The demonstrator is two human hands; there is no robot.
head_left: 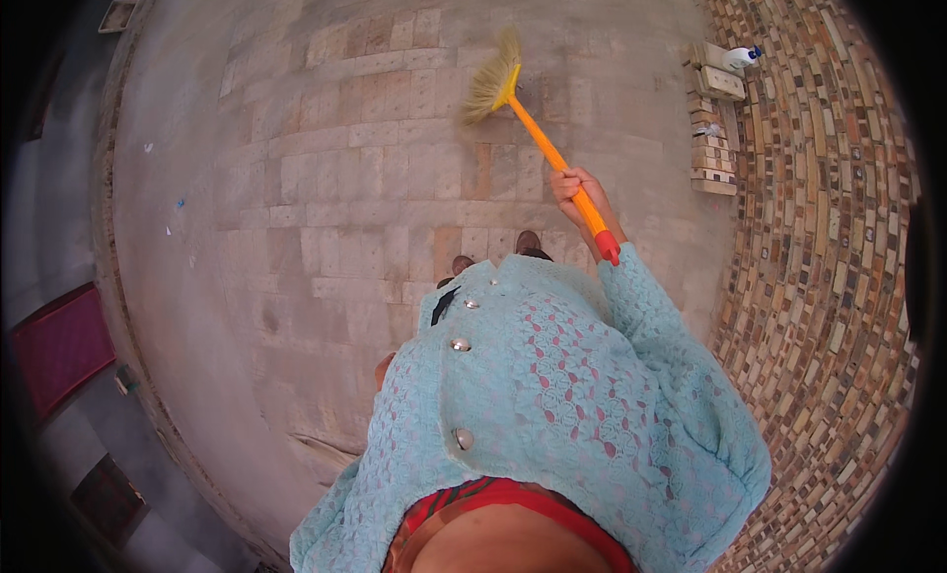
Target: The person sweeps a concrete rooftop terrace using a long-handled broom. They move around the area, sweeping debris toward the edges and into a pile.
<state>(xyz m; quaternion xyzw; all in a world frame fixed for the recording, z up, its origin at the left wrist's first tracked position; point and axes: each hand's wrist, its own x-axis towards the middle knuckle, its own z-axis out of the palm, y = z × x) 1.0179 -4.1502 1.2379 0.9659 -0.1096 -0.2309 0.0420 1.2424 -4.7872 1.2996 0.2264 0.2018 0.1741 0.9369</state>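
My right hand (570, 192) is wrapped round the orange handle of a broom (539, 136), near its red end cap. The handle slants away from me to the far left, and its yellow collar holds a fan of pale, straw-like bristles at the paved ground (385, 169). Only a sliver of my left hand (383, 370) shows beside my light blue knitted cardigan. Its fingers are hidden, so I cannot tell what it does.
Along the right runs a brick wall (819, 267). Against it stands a small stack of pale bricks (712, 159), with a white bottle with a blue cap (740, 57) by its far end. Scraps of litter (181, 203) lie on the left. A magenta panel (64, 351) is at the left edge.
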